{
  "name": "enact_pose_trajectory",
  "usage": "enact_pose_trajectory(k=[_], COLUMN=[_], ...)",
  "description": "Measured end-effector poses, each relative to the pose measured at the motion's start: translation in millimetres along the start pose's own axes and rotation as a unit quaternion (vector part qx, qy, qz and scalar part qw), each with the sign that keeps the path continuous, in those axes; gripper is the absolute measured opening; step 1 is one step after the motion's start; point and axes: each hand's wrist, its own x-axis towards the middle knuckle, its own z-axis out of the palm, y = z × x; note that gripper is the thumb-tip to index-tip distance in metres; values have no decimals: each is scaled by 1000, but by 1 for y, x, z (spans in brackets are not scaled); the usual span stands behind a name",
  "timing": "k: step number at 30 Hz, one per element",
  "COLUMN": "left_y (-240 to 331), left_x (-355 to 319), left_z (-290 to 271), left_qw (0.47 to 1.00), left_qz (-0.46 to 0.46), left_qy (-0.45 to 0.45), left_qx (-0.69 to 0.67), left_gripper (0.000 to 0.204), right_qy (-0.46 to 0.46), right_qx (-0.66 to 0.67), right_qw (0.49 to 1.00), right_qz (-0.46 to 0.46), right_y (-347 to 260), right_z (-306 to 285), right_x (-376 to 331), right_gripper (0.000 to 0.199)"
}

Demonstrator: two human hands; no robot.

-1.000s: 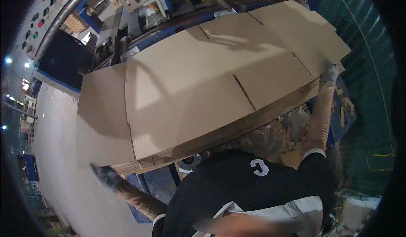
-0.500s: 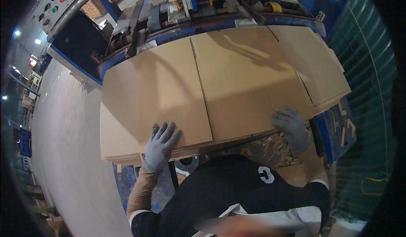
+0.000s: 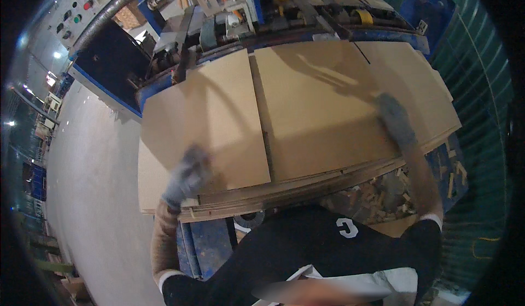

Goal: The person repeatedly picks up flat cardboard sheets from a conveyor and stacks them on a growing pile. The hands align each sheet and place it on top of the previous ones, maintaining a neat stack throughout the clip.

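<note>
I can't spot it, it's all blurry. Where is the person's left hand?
In the head view the gloved left hand lies low on the left, flat on the left thin brown sheet, near the stack's front edge.

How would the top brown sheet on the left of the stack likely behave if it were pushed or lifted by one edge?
The top sheet looks very thin and wide, so it would probably bow if lifted by one edge. It lies flat on the stack of similar smooth sheets, so a push from the left hand would likely slide it. It seems light for its area.
</note>
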Motion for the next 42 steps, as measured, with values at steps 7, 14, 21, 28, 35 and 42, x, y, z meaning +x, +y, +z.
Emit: enact_pose_trajectory(k=[7, 14, 21, 28, 35, 42], left_y=[-138, -85, -34, 30, 20, -17], left_x=[119, 113, 123, 10, 27, 38], left_z=[6, 38, 17, 25, 14, 10], left_qw=[983, 958, 939, 980, 935, 901], left_qz=[-122, -174, -247, 152, 256, 325], left_qy=[-38, 94, 72, -56, -28, 100], left_qx=[129, 209, 229, 112, 242, 271], left_gripper=[39, 45, 41, 85, 70, 57], right_qy=[-55, 53, 40, -151, -129, -148], right_qx=[-413, -356, -189, -285, -235, -192], right_qw=[894, 921, 980, 939, 938, 945], right_qz=[-166, -150, 49, -120, -218, -220], right_y=[76, 130, 42, 9, -4, -3], right_z=[20, 66, 53, 0, 9, 11], right_x=[131, 138, 130, -27, -9, 19], right_gripper=[32, 23, 30, 79, 87, 80])
